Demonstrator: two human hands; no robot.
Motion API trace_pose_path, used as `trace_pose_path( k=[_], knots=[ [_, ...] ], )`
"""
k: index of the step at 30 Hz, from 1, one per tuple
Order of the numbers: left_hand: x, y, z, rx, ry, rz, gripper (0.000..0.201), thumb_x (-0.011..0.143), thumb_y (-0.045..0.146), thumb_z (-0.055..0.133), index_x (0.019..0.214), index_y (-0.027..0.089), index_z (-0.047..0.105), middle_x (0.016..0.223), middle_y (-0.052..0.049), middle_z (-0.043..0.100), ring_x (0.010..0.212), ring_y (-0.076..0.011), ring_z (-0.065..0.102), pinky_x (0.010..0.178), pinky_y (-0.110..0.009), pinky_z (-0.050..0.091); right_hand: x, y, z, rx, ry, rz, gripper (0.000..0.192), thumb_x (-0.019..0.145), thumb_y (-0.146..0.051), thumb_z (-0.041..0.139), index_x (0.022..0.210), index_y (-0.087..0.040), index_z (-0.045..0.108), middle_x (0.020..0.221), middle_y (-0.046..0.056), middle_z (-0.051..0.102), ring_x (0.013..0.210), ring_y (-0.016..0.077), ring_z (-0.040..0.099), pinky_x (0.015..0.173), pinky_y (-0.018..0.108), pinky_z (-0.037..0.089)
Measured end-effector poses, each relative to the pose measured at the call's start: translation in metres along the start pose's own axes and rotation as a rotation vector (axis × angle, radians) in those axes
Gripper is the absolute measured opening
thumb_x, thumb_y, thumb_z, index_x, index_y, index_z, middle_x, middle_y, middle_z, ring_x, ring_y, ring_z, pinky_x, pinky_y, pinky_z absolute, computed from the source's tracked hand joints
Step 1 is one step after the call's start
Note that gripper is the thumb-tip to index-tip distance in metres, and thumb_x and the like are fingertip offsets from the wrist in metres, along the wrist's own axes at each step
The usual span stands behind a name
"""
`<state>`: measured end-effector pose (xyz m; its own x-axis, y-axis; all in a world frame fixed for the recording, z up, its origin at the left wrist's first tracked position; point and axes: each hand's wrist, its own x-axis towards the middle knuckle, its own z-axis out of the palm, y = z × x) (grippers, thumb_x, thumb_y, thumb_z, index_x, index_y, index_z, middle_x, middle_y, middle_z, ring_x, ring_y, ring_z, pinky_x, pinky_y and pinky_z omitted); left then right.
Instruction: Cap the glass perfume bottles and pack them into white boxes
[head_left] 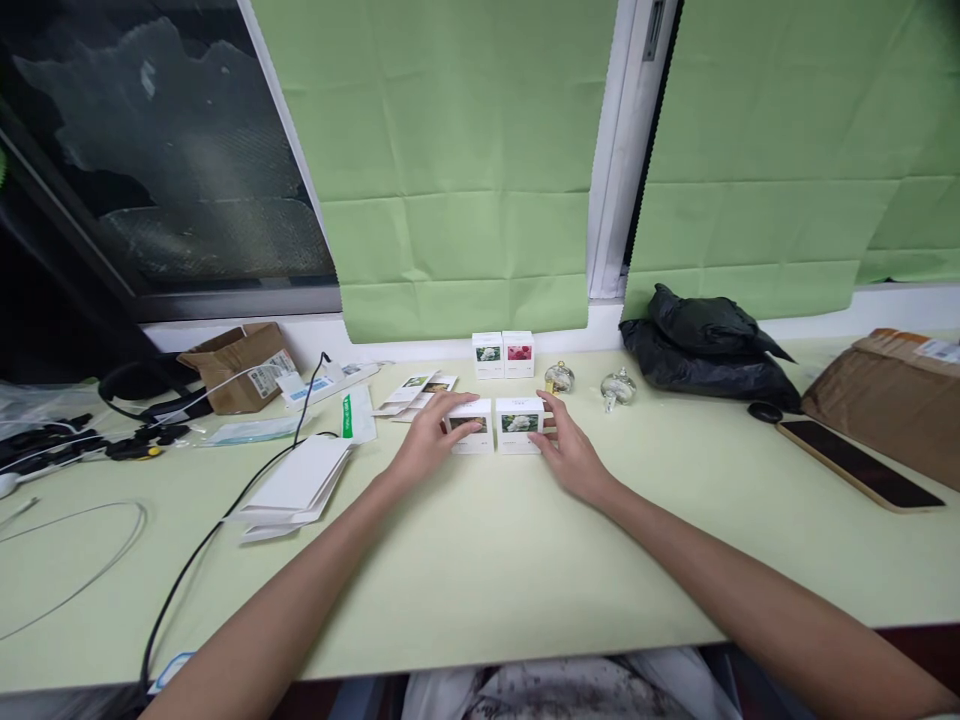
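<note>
A pale green laminate worktop (480,560) spans the view under green paper-covered windows. At two o'clock lies a crumpled black plastic bag (705,350); at nine o'clock, a stack of flat white card sleeves (296,485). At centre, two small white cardboard boxes with flower pictures (496,425) stand side by side, touching. The left hand (435,435) cups the left box, the right hand (570,450) the right, fingers curled on them, seemingly squaring the pair together; any lift would need a firmer grip.
</note>
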<state>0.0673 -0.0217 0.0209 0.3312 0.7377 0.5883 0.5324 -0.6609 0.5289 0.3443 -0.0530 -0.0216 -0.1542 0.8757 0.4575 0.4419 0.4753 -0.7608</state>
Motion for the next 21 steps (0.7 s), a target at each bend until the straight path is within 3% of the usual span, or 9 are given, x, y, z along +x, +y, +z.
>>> trace_pose_path(
  k=[7, 10, 13, 17, 21],
  knots=[
    [-0.007, 0.007, 0.015, 0.005, 0.059, -0.016, 0.037, 0.099, 0.039, 0.067, 0.135, 0.032, 0.066, 0.131, -0.008, 0.058, 0.127, -0.0253, 0.057, 0.101, -0.039, 0.052, 0.0, -0.001, 0.0, 0.001, -0.002, -0.001, 0.063, 0.101, -0.032, 0.053, 0.159, -0.035, 0.028, 0.148, 0.009, 0.056, 0.11, 0.0245, 0.067, 0.099, 0.047, 0.057],
    [-0.012, 0.008, 0.019, -0.007, 0.123, -0.082, 0.058, 0.094, 0.04, 0.073, 0.148, 0.032, 0.053, 0.138, -0.01, 0.053, 0.129, -0.0265, 0.057, 0.094, -0.036, 0.055, -0.001, 0.0, 0.001, 0.01, -0.012, -0.001, 0.064, 0.102, -0.033, 0.053, 0.16, -0.035, 0.026, 0.146, 0.01, 0.057, 0.111, 0.0247, 0.068, 0.099, 0.048, 0.057],
    [-0.018, 0.007, 0.022, -0.06, 0.18, -0.244, 0.084, 0.085, 0.045, 0.082, 0.153, 0.028, 0.035, 0.142, -0.013, 0.051, 0.12, -0.0263, 0.062, 0.084, -0.034, 0.057, -0.003, -0.001, 0.002, -0.022, 0.015, 0.003, 0.066, 0.1, -0.036, 0.055, 0.159, -0.032, 0.025, 0.148, 0.012, 0.053, 0.112, 0.0254, 0.067, 0.096, 0.047, 0.059],
    [-0.027, 0.007, 0.019, -0.07, 0.128, -0.46, 0.065, 0.082, 0.05, 0.08, 0.129, 0.023, 0.044, 0.133, -0.013, 0.059, 0.101, -0.0242, 0.07, 0.073, -0.035, 0.06, -0.011, -0.005, 0.001, -0.128, 0.088, 0.078, 0.048, 0.097, -0.041, 0.059, 0.139, -0.025, 0.04, 0.129, 0.011, 0.06, 0.097, 0.0251, 0.067, 0.082, 0.045, 0.059],
    [-0.034, 0.008, 0.014, -0.041, 0.08, -0.488, 0.043, 0.088, 0.05, 0.073, 0.114, 0.023, 0.052, 0.118, -0.009, 0.07, 0.094, -0.0254, 0.074, 0.074, -0.038, 0.061, -0.019, -0.014, -0.001, -0.13, 0.031, 0.111, 0.028, 0.097, -0.036, 0.058, 0.122, -0.026, 0.048, 0.122, 0.007, 0.064, 0.094, 0.0227, 0.067, 0.083, 0.043, 0.058]
  ],
)
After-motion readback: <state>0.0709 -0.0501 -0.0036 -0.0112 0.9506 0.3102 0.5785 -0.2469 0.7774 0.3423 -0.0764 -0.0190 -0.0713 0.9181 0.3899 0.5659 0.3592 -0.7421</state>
